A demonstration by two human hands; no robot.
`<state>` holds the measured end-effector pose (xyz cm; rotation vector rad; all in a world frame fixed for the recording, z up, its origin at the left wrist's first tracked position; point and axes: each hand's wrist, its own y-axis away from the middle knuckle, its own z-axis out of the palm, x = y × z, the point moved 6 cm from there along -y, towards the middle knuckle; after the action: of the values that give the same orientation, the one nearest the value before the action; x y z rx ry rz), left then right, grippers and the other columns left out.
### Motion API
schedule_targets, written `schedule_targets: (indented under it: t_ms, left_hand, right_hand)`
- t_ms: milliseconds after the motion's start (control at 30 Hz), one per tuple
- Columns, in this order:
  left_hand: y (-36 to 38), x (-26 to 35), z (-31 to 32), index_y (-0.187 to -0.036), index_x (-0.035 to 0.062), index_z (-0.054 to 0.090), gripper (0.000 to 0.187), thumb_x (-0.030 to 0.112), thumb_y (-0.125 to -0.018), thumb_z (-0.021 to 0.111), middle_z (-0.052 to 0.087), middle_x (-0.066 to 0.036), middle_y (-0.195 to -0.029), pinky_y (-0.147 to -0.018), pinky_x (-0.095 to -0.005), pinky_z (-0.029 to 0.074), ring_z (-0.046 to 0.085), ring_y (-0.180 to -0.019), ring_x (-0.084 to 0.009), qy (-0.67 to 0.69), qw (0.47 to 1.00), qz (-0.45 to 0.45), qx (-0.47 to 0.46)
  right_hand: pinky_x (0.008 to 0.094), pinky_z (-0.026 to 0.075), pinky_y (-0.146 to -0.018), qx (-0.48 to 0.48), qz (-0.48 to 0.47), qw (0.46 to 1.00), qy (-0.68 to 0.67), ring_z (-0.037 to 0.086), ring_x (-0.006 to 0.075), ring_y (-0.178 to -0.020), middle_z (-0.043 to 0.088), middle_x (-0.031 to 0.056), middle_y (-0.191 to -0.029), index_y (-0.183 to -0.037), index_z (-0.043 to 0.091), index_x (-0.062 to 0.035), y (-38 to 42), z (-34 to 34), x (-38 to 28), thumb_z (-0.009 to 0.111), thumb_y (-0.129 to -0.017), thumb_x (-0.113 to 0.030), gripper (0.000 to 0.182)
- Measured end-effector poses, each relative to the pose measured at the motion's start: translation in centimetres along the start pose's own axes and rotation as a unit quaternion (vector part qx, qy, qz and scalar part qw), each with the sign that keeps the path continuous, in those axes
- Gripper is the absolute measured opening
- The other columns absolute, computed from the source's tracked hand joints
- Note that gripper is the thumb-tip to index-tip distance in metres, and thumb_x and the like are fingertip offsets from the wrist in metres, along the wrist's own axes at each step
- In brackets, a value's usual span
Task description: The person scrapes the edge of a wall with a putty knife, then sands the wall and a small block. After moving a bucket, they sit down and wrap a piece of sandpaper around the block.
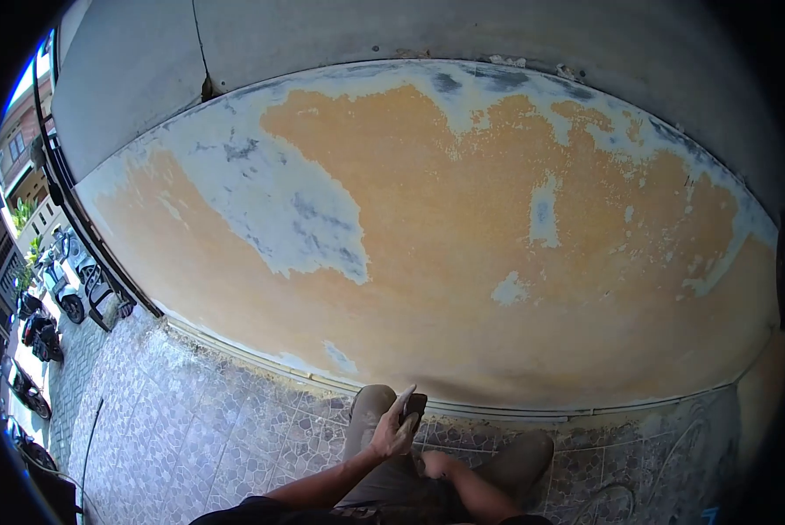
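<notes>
My left hand (393,432) is held out above my knees, its fingers closed round a small dark rectangular object (417,405). What kind of object it is cannot be made out. Lower and to the right, my right hand (434,461) rests by my lap between my legs, and its fingers are mostly hidden. Both of my bent legs, in dusty brownish trousers (522,464), point toward the wall. That wall (462,219) fills the view ahead, with orange paint and large bare patches of white and grey where the paint is gone.
Patterned floor tiles (209,437), dusty near the wall, spread around me. Pipes (497,413) run along the wall's base. A hose or cable (672,446) lies at right. Several parked motorbikes (64,284) stand outside at left, beyond a dark upright frame (95,236).
</notes>
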<state>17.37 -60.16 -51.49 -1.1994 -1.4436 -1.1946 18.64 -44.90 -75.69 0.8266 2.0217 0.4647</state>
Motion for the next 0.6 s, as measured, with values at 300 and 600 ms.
schedule_targets:
  t_ms: [300,600]
  left_hand:
    - [0.3,-3.9,0.5,-0.148,0.0088,0.042,0.052,-0.013,-0.104,0.058,0.063,-0.017,-0.14,-0.113,-0.0403,0.055,0.067,-0.13,-0.0265,0.266,0.962,0.061,0.011]
    - [1.2,-1.0,1.9,-0.144,0.0101,0.045,0.052,-0.014,-0.101,0.063,0.064,-0.019,-0.14,-0.112,-0.0398,0.055,0.066,-0.13,-0.0278,0.288,0.956,0.061,-0.007]
  right_hand:
    - [0.0418,0.062,-0.089,0.287,-0.041,0.858,-0.423,0.079,0.0278,-0.096,0.08,0.0152,-0.11,-0.13,0.074,-0.0036,4.0,-7.0,-2.9,0.061,-0.111,-0.042,0.045]
    - [0.0405,0.066,-0.084,0.069,-0.18,0.6,-0.776,0.08,0.0265,-0.098,0.078,0.0148,-0.118,-0.141,0.064,-0.0029,5.7,-9.3,-7.1,0.044,-0.117,-0.055,0.06]
